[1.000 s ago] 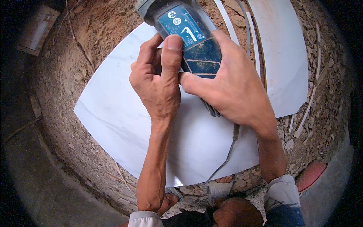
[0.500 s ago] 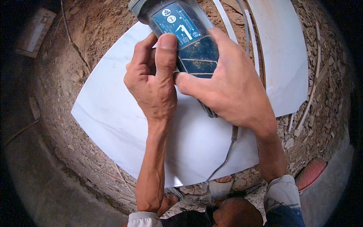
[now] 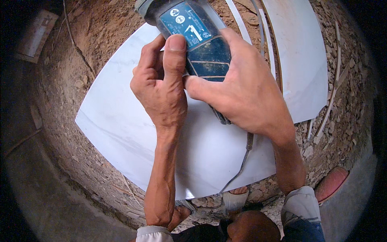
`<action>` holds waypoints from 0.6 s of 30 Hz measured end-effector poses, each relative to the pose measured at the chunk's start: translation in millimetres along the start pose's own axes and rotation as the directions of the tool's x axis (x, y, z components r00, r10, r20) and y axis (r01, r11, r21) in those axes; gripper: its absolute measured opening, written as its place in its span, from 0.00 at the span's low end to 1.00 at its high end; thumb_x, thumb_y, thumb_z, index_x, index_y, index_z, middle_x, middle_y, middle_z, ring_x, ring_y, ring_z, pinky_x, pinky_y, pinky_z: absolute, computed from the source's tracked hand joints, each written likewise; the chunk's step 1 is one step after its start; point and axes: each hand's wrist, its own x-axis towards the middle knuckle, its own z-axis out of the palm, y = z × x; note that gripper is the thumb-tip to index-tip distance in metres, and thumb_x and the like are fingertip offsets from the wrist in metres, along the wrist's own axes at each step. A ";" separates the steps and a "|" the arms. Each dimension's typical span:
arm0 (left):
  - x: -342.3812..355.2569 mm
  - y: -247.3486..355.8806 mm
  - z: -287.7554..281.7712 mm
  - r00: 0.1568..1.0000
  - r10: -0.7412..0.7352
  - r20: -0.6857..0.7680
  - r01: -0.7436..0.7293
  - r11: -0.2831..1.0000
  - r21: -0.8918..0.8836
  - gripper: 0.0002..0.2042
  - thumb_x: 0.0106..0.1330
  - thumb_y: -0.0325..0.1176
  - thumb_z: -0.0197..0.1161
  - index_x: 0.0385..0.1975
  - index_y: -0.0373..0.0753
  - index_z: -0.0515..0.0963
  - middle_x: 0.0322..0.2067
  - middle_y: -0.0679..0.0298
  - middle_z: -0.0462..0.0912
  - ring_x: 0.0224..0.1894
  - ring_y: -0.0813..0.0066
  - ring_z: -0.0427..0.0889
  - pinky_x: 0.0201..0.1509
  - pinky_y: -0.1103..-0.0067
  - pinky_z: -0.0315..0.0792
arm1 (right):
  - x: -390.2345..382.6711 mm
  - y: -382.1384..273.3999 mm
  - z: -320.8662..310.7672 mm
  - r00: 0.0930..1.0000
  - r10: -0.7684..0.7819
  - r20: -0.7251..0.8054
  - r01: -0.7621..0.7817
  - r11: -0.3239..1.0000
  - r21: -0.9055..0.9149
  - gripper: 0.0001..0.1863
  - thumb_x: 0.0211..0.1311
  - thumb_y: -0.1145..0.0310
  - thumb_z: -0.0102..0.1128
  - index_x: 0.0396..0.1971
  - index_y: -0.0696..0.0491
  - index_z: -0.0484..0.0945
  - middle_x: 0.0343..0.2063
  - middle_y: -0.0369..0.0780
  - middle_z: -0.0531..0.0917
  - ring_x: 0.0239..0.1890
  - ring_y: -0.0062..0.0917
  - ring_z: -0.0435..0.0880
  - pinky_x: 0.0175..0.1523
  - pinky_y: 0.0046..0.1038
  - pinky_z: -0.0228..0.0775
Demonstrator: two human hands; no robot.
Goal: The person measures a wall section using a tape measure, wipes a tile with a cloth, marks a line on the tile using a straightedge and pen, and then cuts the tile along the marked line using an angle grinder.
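A dusty dark blue angle grinder (image 3: 203, 48) with a label on its body is held at a slant near the top of the view, its grey head pointing up and left. My left hand (image 3: 161, 84) grips its left side, thumb pressed along the body, fingers curled and partly hidden. My right hand (image 3: 246, 92) wraps round the body from the right, thumb across its lower part. The grinder's cord (image 3: 245, 161) runs down over a large white marble-look tile (image 3: 109, 117) beneath both hands.
A second white panel (image 3: 304, 64) lies at the right beside thin strips (image 3: 330, 105). Rubble and reddish dirt surround the tile. A long stick (image 3: 76, 44) and a wooden block (image 3: 36, 32) are at upper left. A pink sandal (image 3: 330, 185) sits at lower right; feet show below the tile.
The grinder and both my hands have shifted slightly up and to the left. The grip on the tool looks the same.
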 end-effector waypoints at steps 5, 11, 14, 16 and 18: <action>-3.2 2.2 5.0 1.000 -0.010 -0.019 0.011 0.999 0.052 0.17 0.78 0.44 0.61 0.39 0.34 0.84 0.28 0.74 0.78 0.29 0.89 0.69 0.32 0.86 0.64 | 0.6 -1.2 -1.3 0.999 0.026 0.019 -0.025 0.999 -0.035 0.30 0.48 0.61 0.72 0.50 0.64 0.77 0.32 0.46 0.85 0.32 0.31 0.85 0.41 0.32 0.78; -0.9 -2.4 0.9 1.000 -0.006 0.002 0.006 1.000 -0.023 0.21 0.74 0.45 0.67 0.48 0.28 0.83 0.30 0.63 0.87 0.29 0.85 0.80 0.34 0.86 0.74 | 1.0 1.2 -1.8 0.998 0.037 0.046 -0.037 0.999 -0.012 0.30 0.48 0.62 0.72 0.49 0.64 0.77 0.33 0.47 0.85 0.34 0.32 0.86 0.43 0.32 0.78; -1.0 -2.3 0.5 1.000 0.014 -0.001 -0.014 1.000 -0.026 0.21 0.74 0.44 0.67 0.48 0.28 0.83 0.30 0.63 0.87 0.30 0.85 0.80 0.34 0.86 0.74 | -0.6 1.5 -1.1 0.999 0.015 0.031 -0.016 1.000 0.018 0.30 0.48 0.61 0.72 0.48 0.65 0.77 0.33 0.49 0.84 0.35 0.35 0.86 0.43 0.34 0.78; -1.5 -2.2 0.3 1.000 0.017 0.005 -0.017 1.000 -0.020 0.20 0.74 0.44 0.67 0.48 0.28 0.83 0.30 0.63 0.87 0.30 0.85 0.80 0.34 0.86 0.74 | -8.3 -10.4 -10.4 1.000 0.014 0.010 -0.014 0.999 0.032 0.29 0.48 0.60 0.71 0.43 0.68 0.75 0.31 0.55 0.84 0.35 0.45 0.86 0.43 0.40 0.79; -1.7 -2.1 1.0 1.000 -0.004 -0.008 0.004 1.000 -0.030 0.20 0.74 0.44 0.67 0.49 0.29 0.83 0.31 0.64 0.87 0.30 0.85 0.80 0.35 0.86 0.73 | -10.1 -23.5 -20.8 0.999 0.046 0.020 -0.047 0.998 0.033 0.29 0.48 0.59 0.71 0.40 0.70 0.73 0.29 0.59 0.83 0.35 0.51 0.87 0.43 0.44 0.79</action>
